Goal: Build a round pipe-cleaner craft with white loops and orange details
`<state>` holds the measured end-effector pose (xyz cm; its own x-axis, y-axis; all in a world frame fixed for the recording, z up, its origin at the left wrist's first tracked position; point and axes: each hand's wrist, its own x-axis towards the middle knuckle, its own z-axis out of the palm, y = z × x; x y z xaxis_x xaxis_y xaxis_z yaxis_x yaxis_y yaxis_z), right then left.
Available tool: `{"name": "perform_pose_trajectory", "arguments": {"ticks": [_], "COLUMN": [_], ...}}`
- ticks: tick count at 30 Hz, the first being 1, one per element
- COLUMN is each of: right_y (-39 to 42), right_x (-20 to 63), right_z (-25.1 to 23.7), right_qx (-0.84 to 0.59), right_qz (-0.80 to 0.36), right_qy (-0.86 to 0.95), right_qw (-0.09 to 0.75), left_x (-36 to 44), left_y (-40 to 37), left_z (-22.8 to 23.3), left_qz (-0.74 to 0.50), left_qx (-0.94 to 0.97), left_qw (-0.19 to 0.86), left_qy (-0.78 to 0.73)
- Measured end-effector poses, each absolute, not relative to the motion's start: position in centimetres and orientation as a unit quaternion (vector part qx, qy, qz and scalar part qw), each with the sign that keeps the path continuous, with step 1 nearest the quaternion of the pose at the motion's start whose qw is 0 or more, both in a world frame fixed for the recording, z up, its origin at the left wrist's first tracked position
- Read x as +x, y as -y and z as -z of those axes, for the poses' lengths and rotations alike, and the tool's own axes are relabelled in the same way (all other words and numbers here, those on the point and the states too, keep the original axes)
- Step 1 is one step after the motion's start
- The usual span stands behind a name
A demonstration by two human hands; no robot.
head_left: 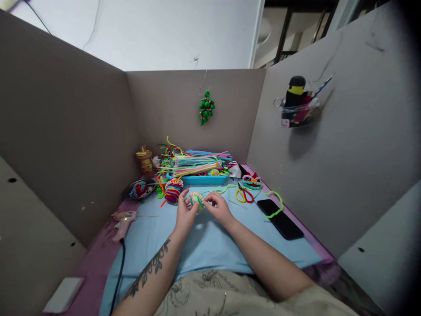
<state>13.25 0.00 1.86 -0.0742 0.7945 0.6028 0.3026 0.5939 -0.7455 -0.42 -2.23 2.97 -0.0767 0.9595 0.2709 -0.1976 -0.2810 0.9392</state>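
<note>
Lying far left on the blue mat's [210, 245] edge is one glue gun [123, 223], with one metal bowl [140, 189] just beyond it. One striped coil [173, 191] sits right of the bowl. Farther back, one blue tray [205, 179] carries a heap of pipe cleaners. At centre, the left hand [184, 215] and right hand [219, 210] both pinch one small pipe-cleaner ring [196, 201], held between them just above the mat, fingers curled on its edges. Right of the hands lie one pair of scissors [244, 193], then one green pipe cleaner [275, 204] touching one black phone [280, 218].
</note>
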Motion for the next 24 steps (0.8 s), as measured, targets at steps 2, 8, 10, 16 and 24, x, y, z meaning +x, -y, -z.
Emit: {"name": "perform_pose_trajectory", "arguments": {"ticks": [2,8,10,16,24], "right_y": [-0.03,0.00,0.00,-0.06,-0.16], "right_x": [13.26,13.27,13.28,13.30,13.75], "right_z": [-1.80,-1.72,-1.67,-1.42,-1.70], "right_qx": [-0.391,-0.393,-0.396,-0.406,-0.409], "right_qz": [-0.216,-0.198,-0.192,-0.158,-0.210], "right_qy": [0.701,0.703,0.704,0.703,0.640], "right_qw": [0.556,0.558,0.558,0.563,0.615], "left_x": [-0.41,-0.44,-0.43,-0.29,-0.35], "left_y": [2.24,2.30,2.31,2.15,1.66], "left_z": [-3.02,-3.08,-3.06,-2.90,-2.61], "left_qz": [-0.626,-0.624,-0.624,-0.627,-0.640], "left_qx": [0.498,0.496,0.498,0.477,0.420], "left_qw": [0.463,0.468,0.470,0.481,0.495], "left_qy": [-0.381,-0.380,-0.377,-0.384,-0.411]}}
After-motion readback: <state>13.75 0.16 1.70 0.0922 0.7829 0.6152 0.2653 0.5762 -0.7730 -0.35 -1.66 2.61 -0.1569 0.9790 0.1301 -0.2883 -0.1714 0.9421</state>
